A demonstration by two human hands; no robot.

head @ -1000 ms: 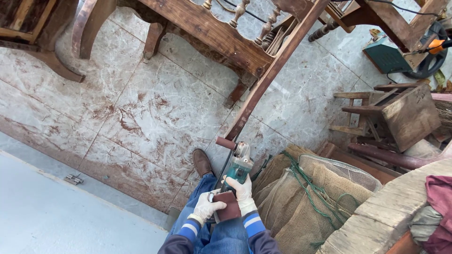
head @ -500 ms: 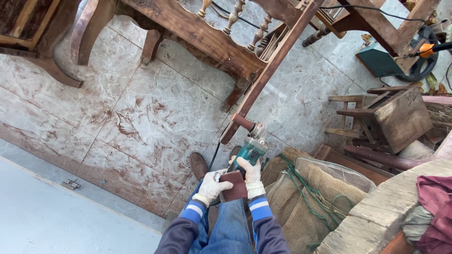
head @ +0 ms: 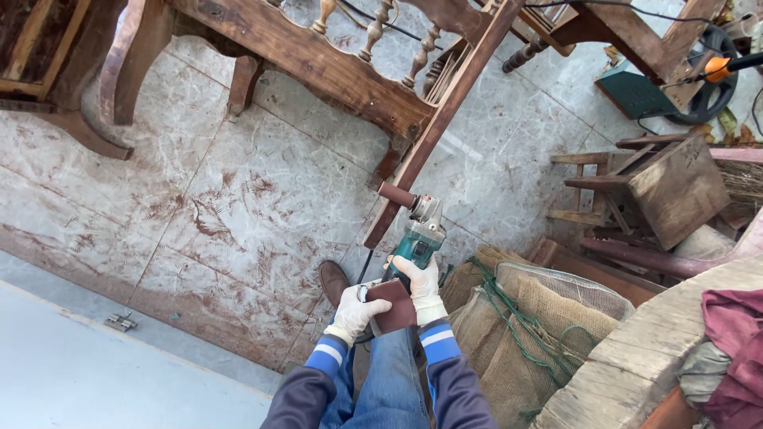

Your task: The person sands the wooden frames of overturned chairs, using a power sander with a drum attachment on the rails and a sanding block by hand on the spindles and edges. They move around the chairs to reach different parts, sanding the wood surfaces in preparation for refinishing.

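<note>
White-gloved right hand (head: 421, 287) grips a teal sander (head: 417, 238); left hand (head: 354, 314) holds what seems a sandpaper piece (head: 393, 306), apparently mid-refit, needing careful alignment.

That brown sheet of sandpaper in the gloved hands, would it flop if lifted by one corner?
Probably: the sandpaper looks thin and already curves between the left hand and right hand. It likely weighs little, and its gritty face should resist slipping.

so the sander (head: 415, 230) sits in front of both hands, its drum right by the slanted rail (head: 445, 119) of the bench frame (head: 318, 56) lying across the floor (head: 238, 199). sacks (head: 509, 334) to the right, stool (head: 660, 187) further right, shoe (head: 334, 282) just left of the hands
</note>
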